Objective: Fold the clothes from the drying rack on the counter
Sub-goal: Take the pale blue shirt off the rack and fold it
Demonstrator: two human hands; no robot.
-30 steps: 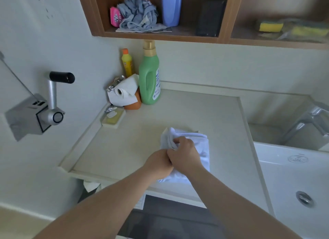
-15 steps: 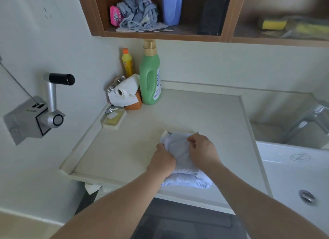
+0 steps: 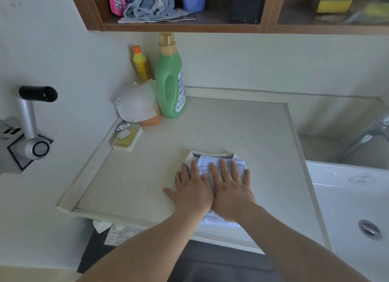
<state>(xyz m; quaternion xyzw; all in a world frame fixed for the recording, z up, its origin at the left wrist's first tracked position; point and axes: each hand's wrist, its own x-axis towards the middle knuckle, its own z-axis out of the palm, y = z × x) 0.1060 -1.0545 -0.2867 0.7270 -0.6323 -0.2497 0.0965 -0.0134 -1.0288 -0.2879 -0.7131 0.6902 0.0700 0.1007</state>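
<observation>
A small white garment (image 3: 212,160), folded into a compact bundle with a dark patterned band along its far edge, lies on the pale counter (image 3: 231,126) near the front edge. My left hand (image 3: 192,189) lies flat on its left part, fingers spread, thumb on the counter. My right hand (image 3: 230,189) presses flat on its middle and right part, beside the left hand. Both palms cover most of the cloth; only its far edge and a bit of its near edge show. No drying rack is in view.
A green detergent bottle (image 3: 170,79), a yellow bottle (image 3: 140,64), a paper roll (image 3: 136,103) and a soap dish (image 3: 126,137) stand at the back left. A white sink (image 3: 353,208) with a tap (image 3: 370,132) is at the right. A wooden shelf (image 3: 189,27) hangs overhead; a crank handle (image 3: 31,121) is on the left wall.
My hands went from gripping and bunching the white cloth to lying flat on it with fingers spread. The garment now lies as a flatter, squarer bundle.
</observation>
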